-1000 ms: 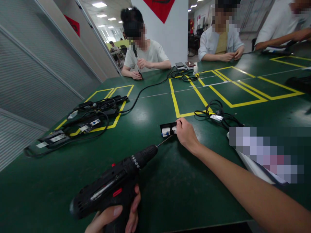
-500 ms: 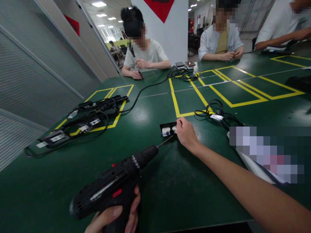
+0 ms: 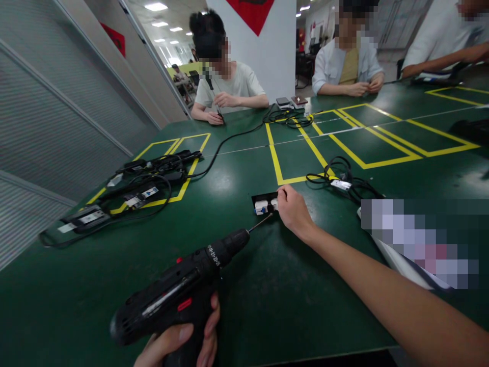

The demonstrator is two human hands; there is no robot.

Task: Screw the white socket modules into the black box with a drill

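Note:
My left hand (image 3: 179, 344) is wrapped round the grip of a black cordless drill (image 3: 179, 288) with red buttons, low in the view. Its thin bit (image 3: 260, 223) points up and right, its tip at a small black part with white and blue inserts (image 3: 263, 203) lying on the green table (image 3: 267, 285). My right hand (image 3: 292, 208) reaches across from the right and grips the right end of that black part, fingers curled over it.
Black power adapters and tangled cables (image 3: 133, 188) lie at the left inside yellow tape lines. Another cable bundle (image 3: 342, 179) lies right of my hand. A blurred-out item (image 3: 420, 242) sits at the right. Three people sit at the table's far side.

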